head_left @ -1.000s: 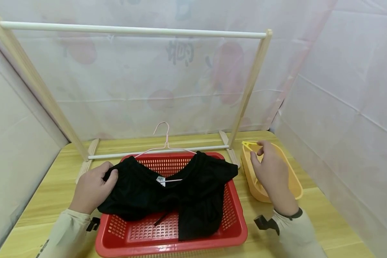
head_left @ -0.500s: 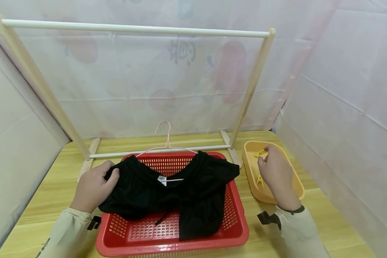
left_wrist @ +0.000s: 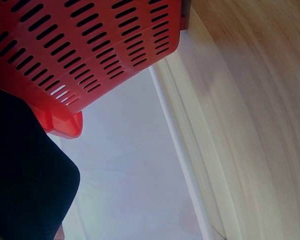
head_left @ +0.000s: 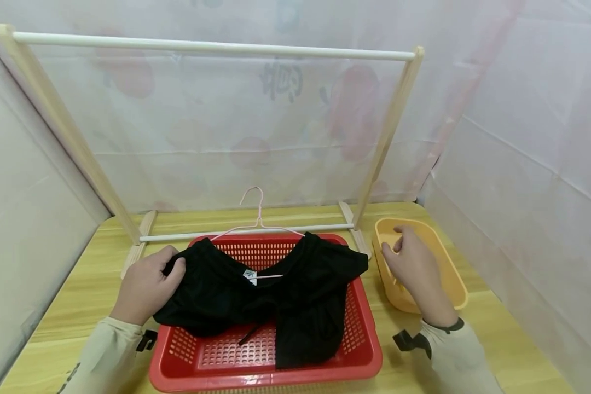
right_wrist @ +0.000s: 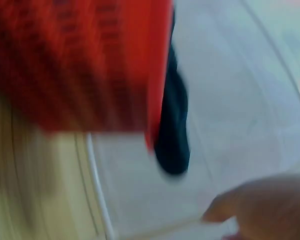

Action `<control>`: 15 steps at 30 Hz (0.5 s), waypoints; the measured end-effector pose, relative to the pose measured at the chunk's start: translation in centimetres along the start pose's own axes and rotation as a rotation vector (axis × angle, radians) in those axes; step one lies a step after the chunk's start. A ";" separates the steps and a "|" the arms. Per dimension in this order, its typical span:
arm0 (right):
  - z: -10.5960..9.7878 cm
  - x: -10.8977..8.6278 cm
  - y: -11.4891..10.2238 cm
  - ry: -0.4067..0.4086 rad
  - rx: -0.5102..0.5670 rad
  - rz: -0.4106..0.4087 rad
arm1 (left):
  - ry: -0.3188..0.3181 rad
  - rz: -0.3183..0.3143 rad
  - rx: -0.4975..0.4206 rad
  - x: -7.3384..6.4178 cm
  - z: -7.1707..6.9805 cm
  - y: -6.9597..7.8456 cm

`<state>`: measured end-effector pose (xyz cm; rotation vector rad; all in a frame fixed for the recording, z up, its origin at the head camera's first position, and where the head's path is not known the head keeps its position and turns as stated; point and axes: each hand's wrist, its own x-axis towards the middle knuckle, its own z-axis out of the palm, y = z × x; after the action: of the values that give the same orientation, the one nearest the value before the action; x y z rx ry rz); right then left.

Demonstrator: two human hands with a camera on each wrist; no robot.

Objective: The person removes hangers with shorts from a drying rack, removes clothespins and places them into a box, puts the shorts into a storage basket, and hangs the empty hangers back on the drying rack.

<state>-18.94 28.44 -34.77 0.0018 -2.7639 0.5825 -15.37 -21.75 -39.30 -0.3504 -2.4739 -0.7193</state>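
In the head view, my left hand [head_left: 144,286] pinches the left end of the waistband of black shorts [head_left: 226,301], thumb on top. The shorts have a white label and a drawstring. They lie across a red perforated basket [head_left: 266,377], with a pink wire hanger [head_left: 260,220] inside their waist. My right hand [head_left: 413,260] hangs over a yellow tray [head_left: 455,273], its fingers loosely bent toward the thumb. Nothing shows between those fingers. In the right wrist view, part of that hand [right_wrist: 272,207] appears blurred, beside the red basket and a dark end of the shorts.
Behind the basket stands a drying rack [head_left: 212,46] with pale wooden posts and a white top bar. Everything rests on a wood-grain table [head_left: 74,295]. Pale sheeting [head_left: 537,180] encloses the back and sides.
A yellow clip at my right fingertips a second ago, then in the tray half a second ago, is now out of sight. The right hand has shifted slightly left. The left hand keeps its grip.
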 end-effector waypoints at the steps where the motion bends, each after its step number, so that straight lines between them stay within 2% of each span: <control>1: 0.3 -0.2 -0.5 0.038 0.051 -0.057 | 0.000 0.003 -0.001 0.0 0.0 0.0; 4: 1.6 -0.9 -2.1 0.113 0.192 -0.269 | 0.000 0.006 -0.003 -0.1 0.1 0.0; 5: 2.1 -1.1 -2.5 0.116 0.220 -0.341 | 0.001 0.004 -0.003 -0.1 0.1 0.0; 7: 3.1 -1.4 -3.3 0.063 0.260 -0.451 | 0.005 -0.002 -0.002 -0.2 0.1 0.1; 10: 4.2 -1.8 -4.0 -0.038 0.282 -0.514 | 0.020 0.004 0.004 -0.2 0.1 0.1; 12: 4.6 -2.0 -4.3 -0.069 0.267 -0.540 | 0.036 0.023 0.013 -0.1 0.2 0.1; 15: 4.9 -2.2 -4.7 -0.052 0.244 -0.583 | 0.055 0.059 0.027 0.0 0.2 0.0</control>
<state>-18.07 22.05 -37.80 0.8502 -2.5313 0.7450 -15.51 -21.65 -39.46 -0.3865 -2.4094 -0.6616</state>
